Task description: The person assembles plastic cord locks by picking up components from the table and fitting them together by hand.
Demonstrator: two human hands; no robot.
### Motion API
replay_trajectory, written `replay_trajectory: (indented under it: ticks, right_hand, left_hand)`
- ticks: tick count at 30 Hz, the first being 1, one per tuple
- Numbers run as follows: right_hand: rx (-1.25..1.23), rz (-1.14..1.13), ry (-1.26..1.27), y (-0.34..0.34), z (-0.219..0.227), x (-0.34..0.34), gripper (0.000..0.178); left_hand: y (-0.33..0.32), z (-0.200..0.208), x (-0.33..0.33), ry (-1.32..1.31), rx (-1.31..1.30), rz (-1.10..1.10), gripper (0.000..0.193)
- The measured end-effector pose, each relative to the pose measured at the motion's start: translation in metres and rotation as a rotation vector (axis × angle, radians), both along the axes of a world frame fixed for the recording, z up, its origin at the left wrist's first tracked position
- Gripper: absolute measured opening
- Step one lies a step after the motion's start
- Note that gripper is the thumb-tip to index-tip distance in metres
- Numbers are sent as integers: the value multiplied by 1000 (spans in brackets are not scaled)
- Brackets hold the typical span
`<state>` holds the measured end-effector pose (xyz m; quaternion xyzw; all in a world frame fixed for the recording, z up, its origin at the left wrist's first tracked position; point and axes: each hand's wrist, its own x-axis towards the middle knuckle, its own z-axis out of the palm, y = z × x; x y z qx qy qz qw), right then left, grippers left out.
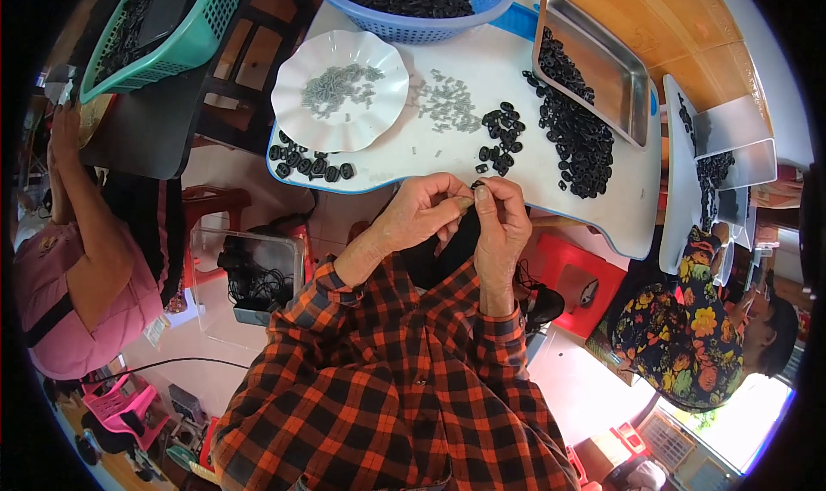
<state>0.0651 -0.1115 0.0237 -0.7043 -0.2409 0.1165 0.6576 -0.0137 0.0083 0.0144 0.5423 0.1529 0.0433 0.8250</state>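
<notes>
My left hand [428,209] and my right hand [502,224] meet fingertip to fingertip at the near edge of a white table [404,160]. A small black plastic part [477,184] is pinched between my right thumb and forefinger. My left thumb and finger are pressed together beside it; what they hold, if anything, is too small to make out. Just beyond my hands lies a small group of black oval parts [503,128]. Loose small grey pieces [446,102] are scattered left of them, and more grey pieces [337,91] lie on a white scalloped plate [385,65].
More black parts [310,164] line the table's left edge. A large black pile [581,147] spills from a tilted metal tray [632,95]. A blue basket [499,11] stands at the back. Co-workers sit left, in a pink top [90,293], and right, in a floral top [688,336].
</notes>
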Motion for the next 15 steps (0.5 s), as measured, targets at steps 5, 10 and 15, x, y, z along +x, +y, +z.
replay_trajectory:
  ticks: [5,10,15]
  right_hand:
    - [24,-16,35,1,3,-4,7]
    - [-7,-32,21,2,7,-6,6]
    - [20,-44,110,3,10,-8,7]
  left_hand:
    - [-3,-3,-1,-61,-182,-11,18]
    - [-9,-9,-2,-149,-255,20,18]
    - [-13,-8,-4,-182,-271,52,18]
